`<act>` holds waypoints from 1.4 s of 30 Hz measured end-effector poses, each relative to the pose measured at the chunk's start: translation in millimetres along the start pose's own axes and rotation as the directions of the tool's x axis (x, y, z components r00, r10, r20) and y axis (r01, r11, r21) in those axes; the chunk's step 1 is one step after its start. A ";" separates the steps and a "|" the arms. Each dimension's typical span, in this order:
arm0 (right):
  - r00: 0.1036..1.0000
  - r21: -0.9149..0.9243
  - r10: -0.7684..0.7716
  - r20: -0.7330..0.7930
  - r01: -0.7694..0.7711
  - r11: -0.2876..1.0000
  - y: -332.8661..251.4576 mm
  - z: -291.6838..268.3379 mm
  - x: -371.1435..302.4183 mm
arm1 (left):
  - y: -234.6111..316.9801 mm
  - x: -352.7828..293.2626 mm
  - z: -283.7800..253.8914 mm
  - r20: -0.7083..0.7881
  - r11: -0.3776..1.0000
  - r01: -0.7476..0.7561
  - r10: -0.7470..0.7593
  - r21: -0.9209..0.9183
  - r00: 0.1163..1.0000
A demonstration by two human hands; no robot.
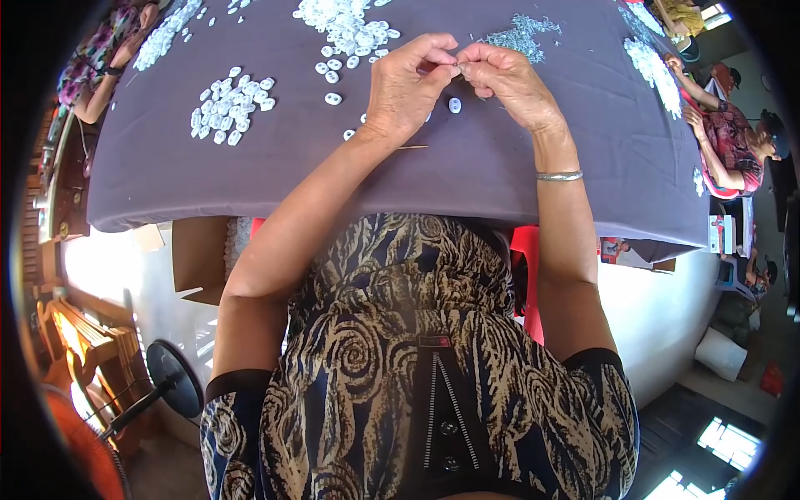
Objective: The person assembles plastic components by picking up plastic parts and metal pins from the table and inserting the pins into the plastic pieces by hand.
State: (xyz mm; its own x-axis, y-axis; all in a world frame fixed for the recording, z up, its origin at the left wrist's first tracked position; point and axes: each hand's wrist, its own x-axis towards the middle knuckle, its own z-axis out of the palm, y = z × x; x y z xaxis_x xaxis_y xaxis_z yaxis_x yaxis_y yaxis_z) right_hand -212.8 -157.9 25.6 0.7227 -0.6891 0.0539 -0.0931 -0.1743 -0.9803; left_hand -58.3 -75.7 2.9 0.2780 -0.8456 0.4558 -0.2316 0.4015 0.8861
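My left hand [404,90] and my right hand [510,83] meet above the far half of the cloth-covered table, fingertips pinched close together. Whatever tiny thing they grip is too small to make out. Just below the fingertips lies a single white oval piece [454,105] with a darker centre. Left of my left hand, more such ovals form a loose cluster [229,108], and a bigger heap [342,25] lies beyond it. Behind my right hand is a scatter of tiny grey-green pieces [521,39]. A thin wooden stick [411,147] rests near my left wrist.
The purple-grey tablecloth [250,179] hangs over the near edge. Other people work at the left and right sides, beside heaps of white pieces [652,75]. Below the table stand an open cardboard box [198,254] and a red chair [525,246]; a fan [173,379] is at lower left.
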 end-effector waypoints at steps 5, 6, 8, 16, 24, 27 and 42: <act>1.000 -0.048 -0.010 0.011 0.011 0.999 0.2 1.3 0.9 | -7.6 -1.7 4.1 -0.073 1.000 0.025 -0.025 0.000 0.997; 1.000 -0.046 -0.010 0.011 0.010 0.999 0.9 1.6 0.9 | -10.2 -1.1 3.5 -0.057 0.999 0.022 -0.024 -0.028 0.998; 0.999 -0.083 -0.034 -0.016 0.033 0.996 -1.1 2.4 0.5 | -8.4 -0.7 3.7 -0.037 0.998 0.021 -0.023 -0.056 0.999; 0.999 -0.148 -0.030 -0.039 0.024 0.989 -9.6 0.0 -2.7 | -4.3 5.5 -2.3 0.111 0.905 0.235 -0.209 -0.355 0.972; 0.993 -0.300 -0.111 -0.049 0.091 0.950 -9.9 3.4 -2.2 | -6.2 6.9 -5.8 0.172 0.859 0.303 -0.253 -0.412 0.952; 0.994 -0.229 -0.094 -0.049 0.080 0.970 -10.1 3.2 -1.4 | -5.5 8.4 -5.9 0.173 0.844 0.298 -0.246 -0.446 0.954; 0.994 -0.126 -0.094 -0.061 0.086 0.988 -2.7 11.4 2.5 | -4.6 8.7 0.1 0.110 0.908 0.190 -0.160 -0.372 0.981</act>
State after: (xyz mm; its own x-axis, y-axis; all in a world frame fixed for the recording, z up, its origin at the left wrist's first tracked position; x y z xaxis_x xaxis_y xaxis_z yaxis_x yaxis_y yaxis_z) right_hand -202.9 -151.1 26.3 0.6850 -0.7114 0.1573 -0.1161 -0.3197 -0.9404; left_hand -54.9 -84.9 2.8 0.2069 -0.9326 0.2956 0.1896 0.3346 0.9231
